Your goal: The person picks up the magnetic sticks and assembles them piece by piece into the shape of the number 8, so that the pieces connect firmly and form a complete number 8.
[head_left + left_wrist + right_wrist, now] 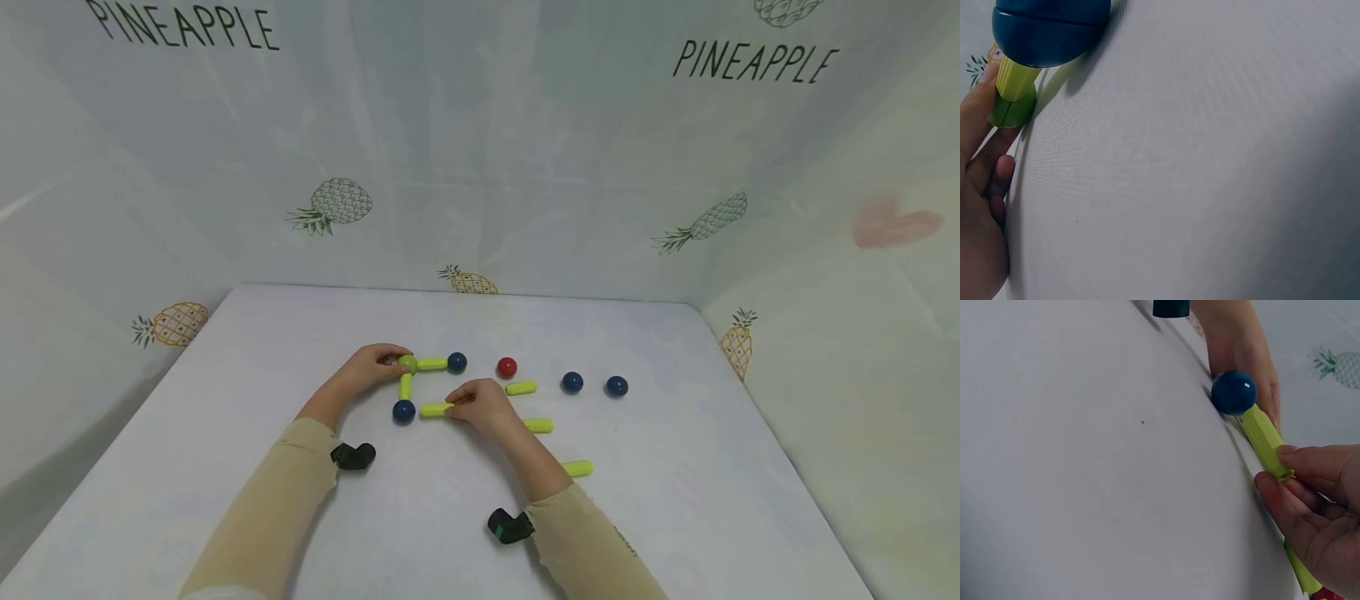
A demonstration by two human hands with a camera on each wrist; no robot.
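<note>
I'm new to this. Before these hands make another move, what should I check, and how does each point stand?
1. Left hand holding the green ball: ok.
2. Right hand pinching the held rod: ok.
3. Held rod pointing toward the near blue ball: ok, one end faces it.
4. Held rod fixed into that ball: cannot tell; the head view suggests a slight gap, but the right wrist view shows them overlapping.
5. Far rod reaching from green ball to far blue ball: ok.
6. Red ball within the table's edges: ok.
</note>
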